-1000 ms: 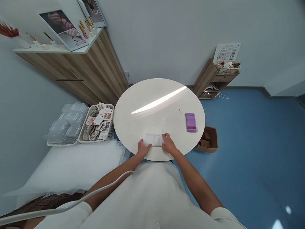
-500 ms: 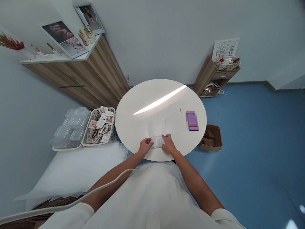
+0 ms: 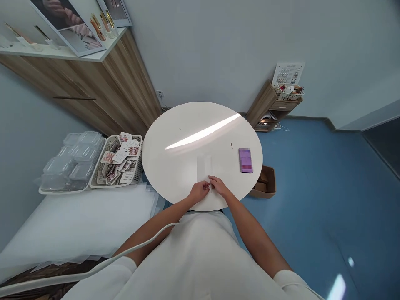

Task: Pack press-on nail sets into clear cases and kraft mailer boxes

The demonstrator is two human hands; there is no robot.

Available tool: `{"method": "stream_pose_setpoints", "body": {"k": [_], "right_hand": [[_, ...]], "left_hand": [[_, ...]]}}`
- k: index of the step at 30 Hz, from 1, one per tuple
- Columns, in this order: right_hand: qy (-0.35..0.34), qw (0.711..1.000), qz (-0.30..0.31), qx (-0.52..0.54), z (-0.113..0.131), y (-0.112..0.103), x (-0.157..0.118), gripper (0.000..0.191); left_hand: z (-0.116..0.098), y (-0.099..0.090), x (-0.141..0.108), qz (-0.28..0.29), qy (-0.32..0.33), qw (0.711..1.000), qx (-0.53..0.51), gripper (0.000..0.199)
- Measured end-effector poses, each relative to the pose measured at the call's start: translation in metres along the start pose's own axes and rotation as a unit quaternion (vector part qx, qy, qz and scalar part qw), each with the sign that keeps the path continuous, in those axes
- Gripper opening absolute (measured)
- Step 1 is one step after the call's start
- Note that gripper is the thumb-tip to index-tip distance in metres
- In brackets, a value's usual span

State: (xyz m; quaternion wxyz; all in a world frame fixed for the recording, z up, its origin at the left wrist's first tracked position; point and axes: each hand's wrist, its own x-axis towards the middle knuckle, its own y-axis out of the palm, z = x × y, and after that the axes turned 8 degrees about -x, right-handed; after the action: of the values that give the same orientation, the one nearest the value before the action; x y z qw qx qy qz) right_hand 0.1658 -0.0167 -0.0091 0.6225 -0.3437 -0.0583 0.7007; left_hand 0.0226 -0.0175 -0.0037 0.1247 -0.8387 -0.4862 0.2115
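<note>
A thin, whitish translucent sheet [image 3: 204,164] lies on the white oval table [image 3: 175,166] near its front edge, its lower part between my hands. My left hand [image 3: 199,191] is closed, with fingertips pinched at the sheet's lower left side. My right hand [image 3: 218,186] touches the upper right of that lower part, thumb and fingers closed on its edge. Both hands nearly meet and partly cover the folded portion. Right of them, a blurred purple item [image 3: 245,160] lies on the table.
Left of the table stand a basket of printed cards [image 3: 120,160] and a tray of clear plastic boxes [image 3: 78,160]. White sheets [image 3: 100,216] lie in front of them. An open cardboard box [image 3: 265,183] sits on the floor at the right.
My hands have come closer together over the sheet, which now looks narrower. The camera view has shifted, moving the table slightly left in the picture.
</note>
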Motion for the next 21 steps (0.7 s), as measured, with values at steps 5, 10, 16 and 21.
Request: {"method": "stream_pose_setpoints", "body": {"k": [5, 10, 16, 21], "right_hand": [[0.016, 0.998, -0.03, -0.05, 0.0, 0.012, 0.006, 0.035], [-0.002, 0.998, -0.025, -0.066, -0.007, 0.016, 0.009, 0.035], [-0.047, 0.991, -0.035, -0.122, -0.007, 0.012, -0.002, 0.042], [-0.191, 0.932, -0.035, -0.307, 0.001, -0.004, -0.019, 0.056]], "left_hand": [[0.007, -0.003, -0.018, 0.019, 0.083, 0.995, 0.048, 0.024], [0.02, -0.022, -0.015, -0.037, 0.097, 0.987, 0.124, 0.033], [0.024, -0.019, -0.001, 0.052, 0.118, 0.962, 0.242, 0.045], [0.023, -0.02, 0.002, 0.057, 0.121, 0.959, 0.25, 0.047]]}}
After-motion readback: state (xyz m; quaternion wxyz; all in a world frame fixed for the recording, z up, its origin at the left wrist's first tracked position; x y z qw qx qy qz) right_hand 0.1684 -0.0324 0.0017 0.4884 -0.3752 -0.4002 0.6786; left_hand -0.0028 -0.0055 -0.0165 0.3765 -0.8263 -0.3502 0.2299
